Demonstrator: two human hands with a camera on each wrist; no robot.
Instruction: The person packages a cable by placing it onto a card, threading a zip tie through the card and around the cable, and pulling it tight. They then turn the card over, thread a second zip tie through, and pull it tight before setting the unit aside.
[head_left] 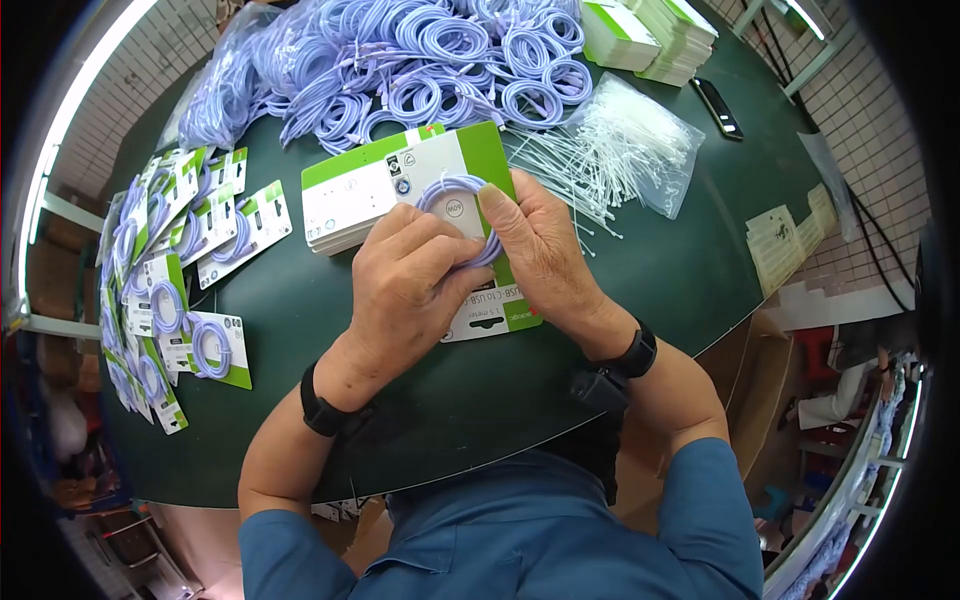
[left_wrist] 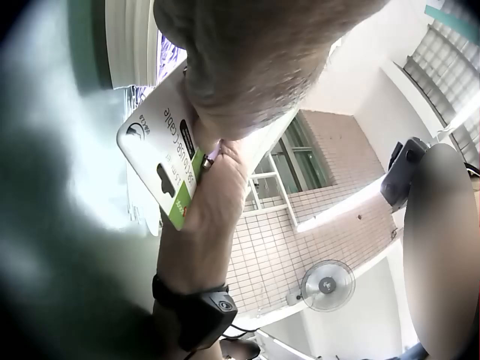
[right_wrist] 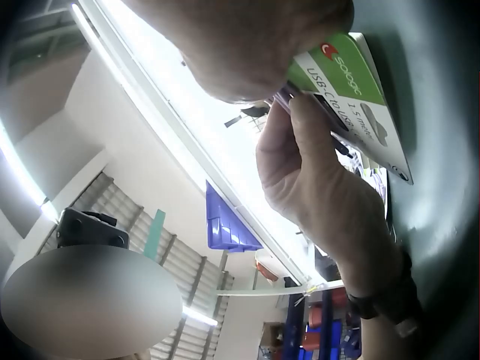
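A coiled lavender USB-C cable lies against a white and green packaging card, its printing upside down in the head view. My right hand grips the card by its right side, thumb over the coil and fingers behind. From the left, my left hand pinches the lower part of the coil with curled fingers, hiding some of it. In the left wrist view, the card's slotted end sticks out between the hands. The right wrist view shows the left hand's thumb and finger together at the card's edge.
A stack of blank-faced cards stands just behind the left hand. Carded cables pile at the left. Loose coils heap at the back, with white zip ties, more card stacks and a phone to the right.
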